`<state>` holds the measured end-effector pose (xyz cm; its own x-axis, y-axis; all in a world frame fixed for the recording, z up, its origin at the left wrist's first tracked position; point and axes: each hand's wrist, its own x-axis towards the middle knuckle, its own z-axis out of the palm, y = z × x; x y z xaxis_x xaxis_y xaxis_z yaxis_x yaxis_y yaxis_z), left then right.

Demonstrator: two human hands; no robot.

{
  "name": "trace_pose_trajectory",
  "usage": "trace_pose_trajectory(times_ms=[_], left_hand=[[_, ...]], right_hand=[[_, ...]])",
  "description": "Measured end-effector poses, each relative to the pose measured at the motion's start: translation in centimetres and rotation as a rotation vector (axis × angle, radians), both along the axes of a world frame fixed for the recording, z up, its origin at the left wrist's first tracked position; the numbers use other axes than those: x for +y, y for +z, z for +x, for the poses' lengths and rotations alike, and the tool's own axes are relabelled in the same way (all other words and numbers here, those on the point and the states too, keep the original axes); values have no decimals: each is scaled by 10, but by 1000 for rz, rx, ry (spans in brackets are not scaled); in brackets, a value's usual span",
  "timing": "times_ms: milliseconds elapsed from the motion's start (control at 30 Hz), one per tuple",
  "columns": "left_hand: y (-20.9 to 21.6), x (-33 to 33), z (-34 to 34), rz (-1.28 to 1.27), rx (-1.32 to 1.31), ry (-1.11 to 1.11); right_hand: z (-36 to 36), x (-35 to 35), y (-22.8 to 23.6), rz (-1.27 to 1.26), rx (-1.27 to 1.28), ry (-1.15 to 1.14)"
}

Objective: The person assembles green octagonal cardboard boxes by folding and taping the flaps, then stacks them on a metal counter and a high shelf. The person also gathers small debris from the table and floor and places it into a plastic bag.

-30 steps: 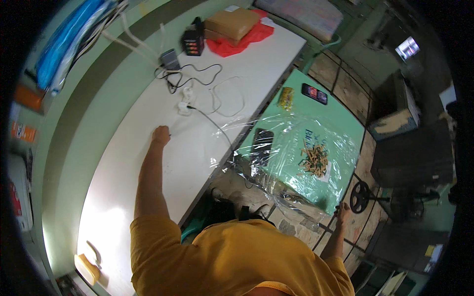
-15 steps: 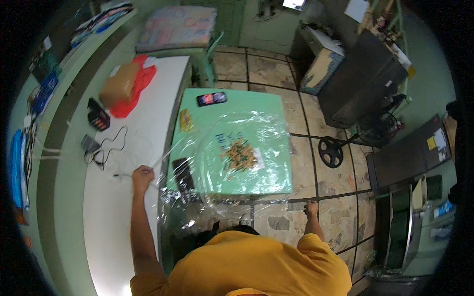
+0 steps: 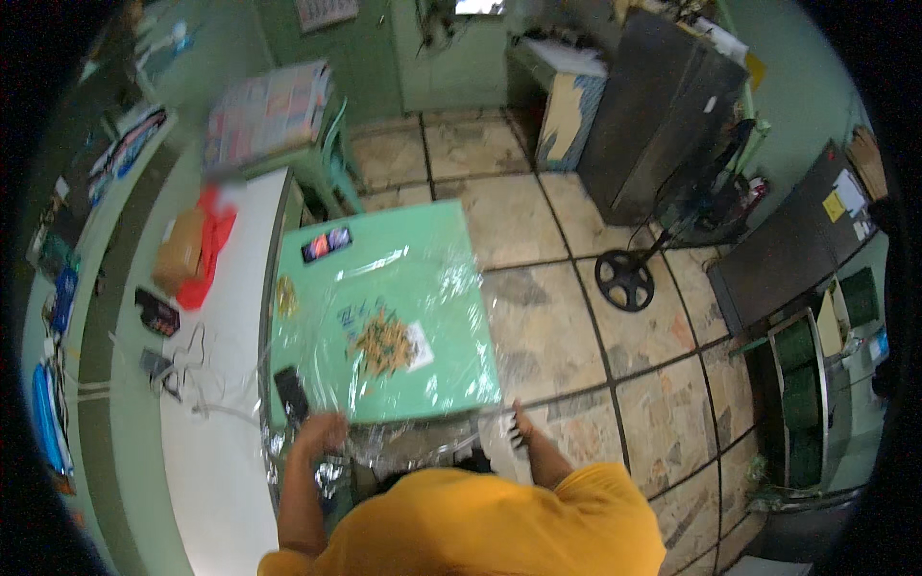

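Note:
A clear plastic sheet (image 3: 423, 269) lies wrinkled over the green table (image 3: 432, 226), its near edge hanging past the front. Under or on it sits a pile of small tan and green pieces (image 3: 384, 346), too small to name, beside a white card (image 3: 419, 348). My left hand (image 3: 322, 432) is at the near left corner, over the sheet, its fingers smeared by motion. Off the near right corner, my right hand (image 3: 521, 422) has its fingers curled at the sheet's edge. A dark phone-like slab (image 3: 291, 395) lies near my left hand.
A lit phone (image 3: 327, 245) and a yellow packet (image 3: 286, 296) lie at the table's left. A white counter (image 3: 216, 432) runs alongside, bearing a cardboard box (image 3: 181, 254) and cables. A green chair (image 3: 336, 158) stands behind; a fan base (image 3: 624, 280) is right. Another person's hand (image 3: 867, 158) shows far right.
My left hand has come off the counter side, rightward to the table's near corner. My right hand has drawn in closer to the table. The view has turned, shifting the room leftward.

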<state>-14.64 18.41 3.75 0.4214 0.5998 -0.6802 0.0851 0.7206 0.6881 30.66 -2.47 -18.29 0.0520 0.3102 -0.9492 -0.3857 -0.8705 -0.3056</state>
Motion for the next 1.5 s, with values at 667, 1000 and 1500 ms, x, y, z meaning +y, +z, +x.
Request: trace_pose_trajectory(times_ms=[667, 1000, 1500], left_hand=[[-79, -107, 27, 27, 264, 995], [15, -64, 94, 1140, 503, -25], [-26, -39, 67, 1441, 931, -419]], right_hand=[[-12, 88, 188, 863, -720, -301], [-165, 151, 264, 1672, -952, 1053], [-153, 245, 127, 527, -15, 205]])
